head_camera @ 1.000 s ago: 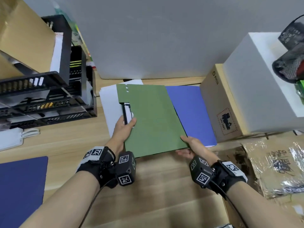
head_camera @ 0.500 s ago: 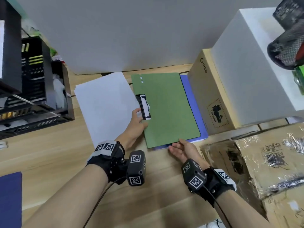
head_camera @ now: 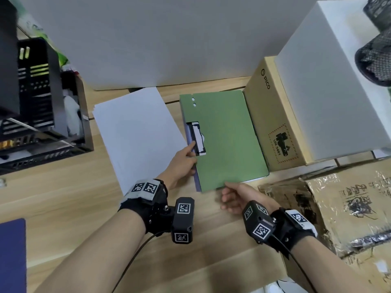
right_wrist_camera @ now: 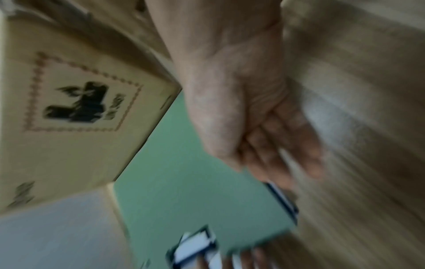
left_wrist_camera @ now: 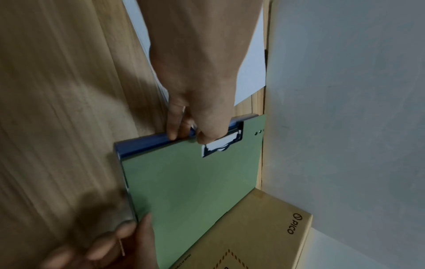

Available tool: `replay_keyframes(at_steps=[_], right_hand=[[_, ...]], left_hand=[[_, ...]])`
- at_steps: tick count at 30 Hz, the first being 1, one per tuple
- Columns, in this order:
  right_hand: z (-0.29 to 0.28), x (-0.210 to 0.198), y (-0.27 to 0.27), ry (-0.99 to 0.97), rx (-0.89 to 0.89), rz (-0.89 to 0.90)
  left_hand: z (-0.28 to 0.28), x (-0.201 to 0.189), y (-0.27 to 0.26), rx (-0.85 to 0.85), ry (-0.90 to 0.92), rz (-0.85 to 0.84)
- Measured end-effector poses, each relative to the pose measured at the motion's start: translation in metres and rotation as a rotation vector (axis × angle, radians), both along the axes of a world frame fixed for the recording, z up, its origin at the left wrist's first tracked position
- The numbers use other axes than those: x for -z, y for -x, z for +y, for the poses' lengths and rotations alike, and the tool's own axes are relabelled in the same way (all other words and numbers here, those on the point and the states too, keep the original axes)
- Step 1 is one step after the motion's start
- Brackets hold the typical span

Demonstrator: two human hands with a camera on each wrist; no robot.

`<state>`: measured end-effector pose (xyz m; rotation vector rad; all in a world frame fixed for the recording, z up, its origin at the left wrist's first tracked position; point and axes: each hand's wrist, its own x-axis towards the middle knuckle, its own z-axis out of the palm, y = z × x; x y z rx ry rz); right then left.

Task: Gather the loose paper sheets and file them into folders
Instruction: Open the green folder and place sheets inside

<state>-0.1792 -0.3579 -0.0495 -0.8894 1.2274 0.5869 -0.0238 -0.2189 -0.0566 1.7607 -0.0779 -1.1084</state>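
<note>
The green folder (head_camera: 224, 138) lies mid-frame on the wooden desk (head_camera: 63, 187), atop a blue folder (left_wrist_camera: 147, 143), tight against the cardboard box (head_camera: 273, 123). Our left hand (head_camera: 179, 163) curls its fingers round the spine edge by the clip (head_camera: 197, 137). Our right hand (head_camera: 237, 197) sits at the lower edge, fingers loosely bent, holding nothing. White sheets (head_camera: 135, 132) wait just left.
</note>
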Motion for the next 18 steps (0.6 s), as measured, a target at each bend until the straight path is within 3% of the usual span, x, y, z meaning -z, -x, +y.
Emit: replay_keyframes(at_steps=[2,4,11,16,18], right_hand=[[0.003,-0.011,-0.013,-0.073,-0.122,-0.081],[0.009,-0.019,-0.037,-0.076,-0.128,-0.193],[0.056,-0.016,-0.127,0.196,-0.31,-0.463],[0.074,-0.004,-0.163,0.512,-0.724,-0.401],[0.079,-0.002,-0.175,0.596,-0.794,-0.32]], left_hand=[[0.01,-0.004,-0.005,0.051,-0.042,-0.073],[0.026,-0.009,-0.012,0.027,-0.066,-0.087],[0.131,-0.007,-0.045,-0.359,-0.187,-0.197],[0.189,0.009,-0.054,-0.618,-0.239,-0.12],[0.199,0.014,-0.057,-0.691,-0.211,-0.061]])
